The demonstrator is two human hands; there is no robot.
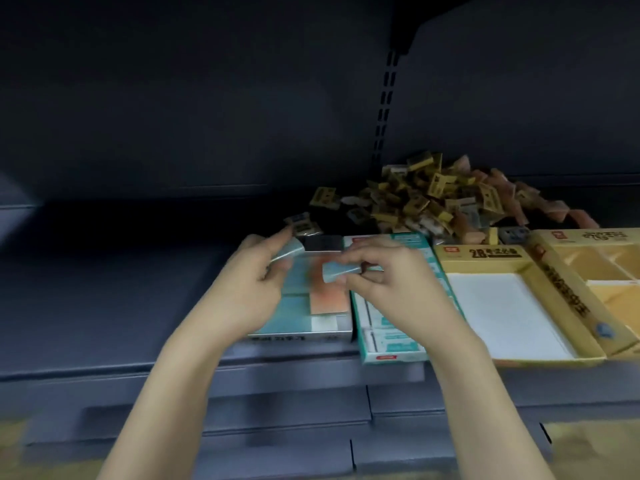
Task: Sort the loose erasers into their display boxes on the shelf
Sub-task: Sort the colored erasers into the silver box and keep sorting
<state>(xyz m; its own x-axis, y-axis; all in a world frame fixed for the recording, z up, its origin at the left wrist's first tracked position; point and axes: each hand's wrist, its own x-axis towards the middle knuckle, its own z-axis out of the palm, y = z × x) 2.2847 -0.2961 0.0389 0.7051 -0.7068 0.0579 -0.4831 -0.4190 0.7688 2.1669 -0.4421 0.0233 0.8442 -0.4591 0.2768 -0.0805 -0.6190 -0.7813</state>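
Spanning dark shelf [104, 289], loose erasers [450, 199]

A dark grey metal shelf [104, 306] carried a row of four open cardboard display boxes along its front: a pale blue-and-orange one [311, 317], a teal-and-white one [391, 344], a yellow white-floored one [502, 313] and a yellow partitioned one [602, 268]. Behind them lay a heap of loose wrapped yellow and orange erasers [450, 199].

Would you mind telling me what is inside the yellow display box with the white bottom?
The yellow display box shows only its bare white floor; no erasers lie inside it. Its near left corner is hidden by the right hand, so that part cannot be checked.
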